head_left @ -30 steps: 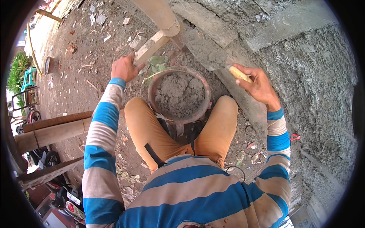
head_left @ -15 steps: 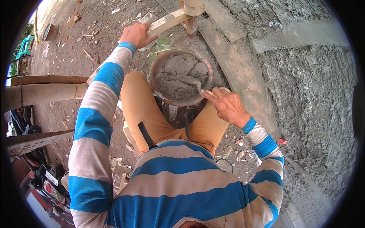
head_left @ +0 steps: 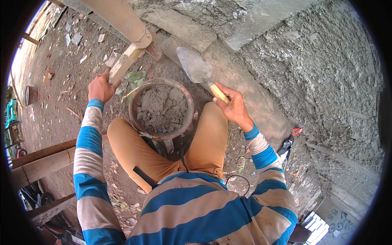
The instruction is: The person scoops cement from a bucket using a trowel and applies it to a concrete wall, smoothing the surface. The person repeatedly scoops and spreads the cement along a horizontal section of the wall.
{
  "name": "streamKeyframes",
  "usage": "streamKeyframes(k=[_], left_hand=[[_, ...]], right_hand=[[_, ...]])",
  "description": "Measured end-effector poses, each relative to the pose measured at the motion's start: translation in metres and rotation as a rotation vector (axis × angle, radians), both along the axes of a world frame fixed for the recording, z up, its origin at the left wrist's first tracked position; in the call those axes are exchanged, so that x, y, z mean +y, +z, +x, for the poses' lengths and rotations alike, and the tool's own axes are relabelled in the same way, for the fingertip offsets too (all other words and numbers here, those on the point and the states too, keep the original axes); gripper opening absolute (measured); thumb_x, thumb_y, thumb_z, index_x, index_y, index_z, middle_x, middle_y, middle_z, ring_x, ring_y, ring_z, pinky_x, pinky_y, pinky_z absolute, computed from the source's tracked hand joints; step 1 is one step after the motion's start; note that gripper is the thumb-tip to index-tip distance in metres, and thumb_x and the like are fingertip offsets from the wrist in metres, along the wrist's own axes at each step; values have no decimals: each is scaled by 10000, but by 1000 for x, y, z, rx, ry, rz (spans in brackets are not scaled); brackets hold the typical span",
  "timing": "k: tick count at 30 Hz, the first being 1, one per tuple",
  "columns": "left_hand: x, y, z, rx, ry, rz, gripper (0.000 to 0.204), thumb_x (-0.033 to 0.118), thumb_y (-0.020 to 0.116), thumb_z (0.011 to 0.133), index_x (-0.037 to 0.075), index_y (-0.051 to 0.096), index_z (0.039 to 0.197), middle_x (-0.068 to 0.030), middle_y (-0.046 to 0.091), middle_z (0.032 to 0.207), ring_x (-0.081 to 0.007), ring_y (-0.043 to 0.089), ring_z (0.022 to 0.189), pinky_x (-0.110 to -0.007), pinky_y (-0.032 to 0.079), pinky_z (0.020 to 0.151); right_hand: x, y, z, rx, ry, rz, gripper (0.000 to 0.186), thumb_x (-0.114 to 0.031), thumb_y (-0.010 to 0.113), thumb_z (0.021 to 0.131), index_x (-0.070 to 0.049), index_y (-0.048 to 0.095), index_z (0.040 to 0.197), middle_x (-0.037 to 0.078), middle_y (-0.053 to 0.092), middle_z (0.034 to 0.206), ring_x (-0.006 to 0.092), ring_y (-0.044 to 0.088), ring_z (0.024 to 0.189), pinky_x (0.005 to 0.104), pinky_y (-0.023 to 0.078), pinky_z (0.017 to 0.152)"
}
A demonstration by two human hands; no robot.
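My right hand point(head_left: 234, 107) is closed around the yellowish handle of a trowel point(head_left: 195, 66). Its pointed, mortar-smeared metal blade is raised beyond the bucket, toward the plank at the wall's foot. My left hand point(head_left: 101, 87) grips the near end of a wooden bar point(head_left: 124, 65), thumb to one side and fingers partly hidden. That bar joins a round bamboo pole point(head_left: 122, 18) at its far end. Between my knees stands a round bucket point(head_left: 190, 107) holding grey wet mortar point(head_left: 161, 107), its surface lumpy.
A rough grey plastered wall point(head_left: 318, 81) rises on the right, with a mortar-stained plank point(head_left: 245, 85) along its foot. Bamboo and timber rails point(head_left: 45, 165) cross at the left. Green leaves point(head_left: 135, 78) lie beside the bucket; rubble bits litter the dirt ground.
The trowel has come up out of the mortar, its blade now in the air beyond the bucket. My left hand still holds the wooden bar. The whole view has shifted and turned.
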State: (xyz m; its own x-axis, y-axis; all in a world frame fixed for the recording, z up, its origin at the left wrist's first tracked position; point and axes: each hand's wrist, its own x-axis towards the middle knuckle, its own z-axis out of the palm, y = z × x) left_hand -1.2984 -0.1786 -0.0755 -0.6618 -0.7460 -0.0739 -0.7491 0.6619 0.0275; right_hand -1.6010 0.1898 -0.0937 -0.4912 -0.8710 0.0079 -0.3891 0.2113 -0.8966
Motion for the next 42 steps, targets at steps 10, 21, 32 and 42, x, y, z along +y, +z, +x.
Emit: streamKeyframes(k=[10,21,32,42], left_hand=[[-4,-1,1,-41,7,-47,554,559,771,825,40,667,987,-233,728,803,-437,721,763,-519,580,715],[-4,-9,1,-61,25,-65,661,561,829,764,-10,708,1074,-227,703,736,-421,709,675,-479,577,646],[-8,-10,8,-32,-44,-66,610,457,899,727,-9,670,1048,-202,650,658,-406,656,576,-475,521,548],[-7,-3,-9,-13,-54,38,681,397,910,719,22,662,1230,-224,710,1033,-437,682,951,-502,534,848]], right_hand=[[-106,-51,-56,-370,-126,98,489,-143,769,882,0,663,1338,97,743,999,151,625,695,324,507,612],[-395,-84,-111,-507,40,96,380,-163,710,888,25,712,1218,134,697,743,208,641,517,370,484,436],[-480,-162,-164,-641,296,197,430,-160,700,904,42,685,1283,102,659,703,125,541,408,275,383,307],[-483,-191,-198,-617,249,181,486,-158,697,895,-36,658,1364,76,663,715,93,509,399,250,377,317]])
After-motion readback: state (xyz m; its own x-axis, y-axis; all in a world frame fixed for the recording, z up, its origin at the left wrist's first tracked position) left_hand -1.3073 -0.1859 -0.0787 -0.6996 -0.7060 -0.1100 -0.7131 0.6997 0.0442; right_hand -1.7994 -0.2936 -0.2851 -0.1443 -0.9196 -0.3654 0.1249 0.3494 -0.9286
